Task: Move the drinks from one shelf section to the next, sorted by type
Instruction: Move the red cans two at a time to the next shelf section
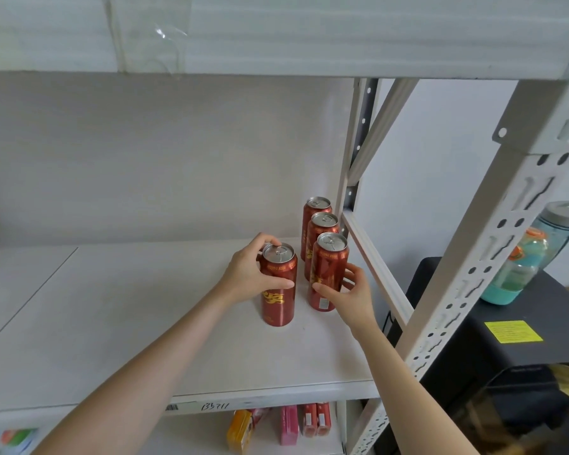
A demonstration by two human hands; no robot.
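Observation:
Several red beer cans with gold lettering stand upright on a white shelf board [145,323]. My left hand [250,274] grips the front left can [278,290] around its upper half. My right hand [349,295] holds the front right can [327,274] low on its side, thumb across the front. Behind that can, two more red cans [322,226] [316,206] line up toward the back wall, close to the rear right post. All four cans rest on the board.
A white metal upright [493,244] and side rail [375,257] bound the shelf on the right. Beyond it a black unit [506,362] carries a teal bottle [532,254]. Small boxes [289,425] sit on the shelf below. A shelf board runs overhead.

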